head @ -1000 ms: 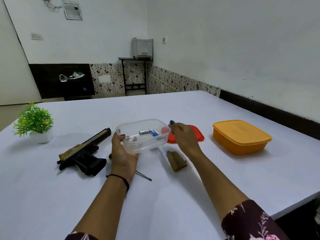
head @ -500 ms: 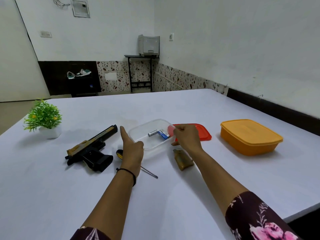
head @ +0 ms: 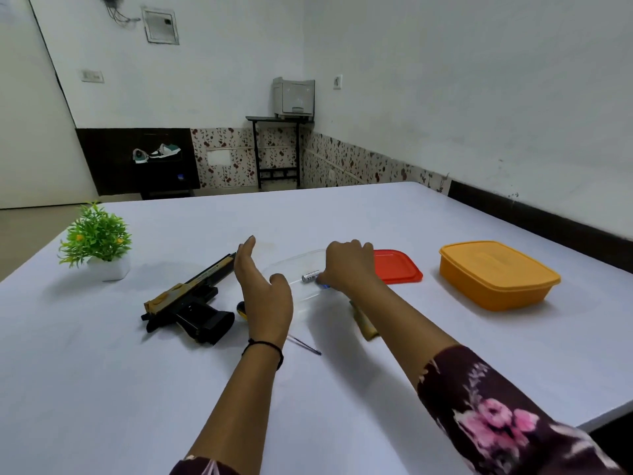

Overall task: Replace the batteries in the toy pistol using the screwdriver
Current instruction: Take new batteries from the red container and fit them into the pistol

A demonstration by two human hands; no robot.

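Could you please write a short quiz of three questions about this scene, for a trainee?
1. True or false: the left hand holds the toy pistol.
2. Where does the right hand reach? A) into the clear container B) onto the orange box C) to the plant
3. Fill in: the red lid lies between the clear container and the ____ box.

Key: 1 false, the hand is open and the pistol lies on the table. 2 A, at the batteries. 3 orange.
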